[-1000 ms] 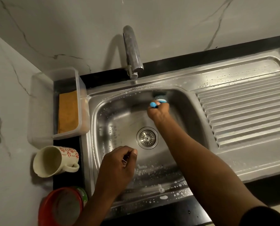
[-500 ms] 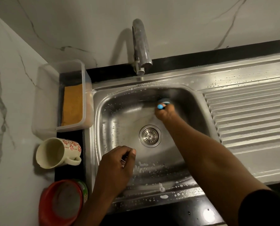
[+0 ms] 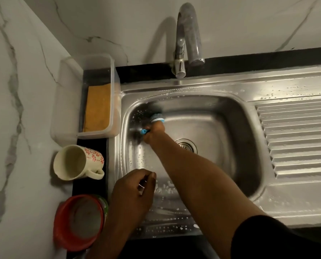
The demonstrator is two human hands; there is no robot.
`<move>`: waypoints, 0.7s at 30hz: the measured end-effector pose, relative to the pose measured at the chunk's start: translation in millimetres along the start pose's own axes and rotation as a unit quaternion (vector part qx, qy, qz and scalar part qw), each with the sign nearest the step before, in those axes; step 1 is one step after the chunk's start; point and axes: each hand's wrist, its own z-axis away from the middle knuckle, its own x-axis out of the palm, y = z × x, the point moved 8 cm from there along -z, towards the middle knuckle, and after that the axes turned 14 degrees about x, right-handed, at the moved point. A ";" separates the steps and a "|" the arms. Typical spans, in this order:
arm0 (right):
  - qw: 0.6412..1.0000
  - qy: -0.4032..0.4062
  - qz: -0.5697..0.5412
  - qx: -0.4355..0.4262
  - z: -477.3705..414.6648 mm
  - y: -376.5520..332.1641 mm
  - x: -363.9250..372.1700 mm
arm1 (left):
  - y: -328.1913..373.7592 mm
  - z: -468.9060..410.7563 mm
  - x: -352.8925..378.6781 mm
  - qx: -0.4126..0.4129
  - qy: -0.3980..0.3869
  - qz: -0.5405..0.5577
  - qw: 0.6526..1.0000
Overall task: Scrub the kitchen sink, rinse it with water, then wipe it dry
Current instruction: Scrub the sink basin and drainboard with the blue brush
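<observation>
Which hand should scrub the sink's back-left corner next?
Right. The right hand grips the scrub brush against the sink basin's far-left corner; the left hand is by the near rim, brushless.

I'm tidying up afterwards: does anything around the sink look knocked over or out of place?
The floral mug left of the sink appears to lie on its side, mouth toward the wall; no spill shows. Suds on the rim fit the scrubbing.

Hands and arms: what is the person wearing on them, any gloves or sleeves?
No gloves on the left hand or right hand. Both forearms are uncovered; a black sleeve covers the right upper arm at the frame's bottom edge.
</observation>
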 end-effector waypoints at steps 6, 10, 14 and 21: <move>0.982 0.050 0.181 0.010 -12.4 28.0 -3.7 | -5.0 10.3 -4.0 -0.015 -0.004 0.003 1.000; 0.908 0.120 0.397 -0.062 -6.3 20.9 -18.6 | -6.3 12.3 -5.1 -0.008 0.001 0.003 1.000; 0.876 0.149 0.457 -0.030 -15.1 34.5 -46.6 | -2.2 8.4 -4.8 -0.003 0.010 0.000 1.000; 0.629 0.086 0.771 -0.057 19.7 47.1 -71.4 | 20.6 4.5 0.0 0.021 0.037 -0.014 0.999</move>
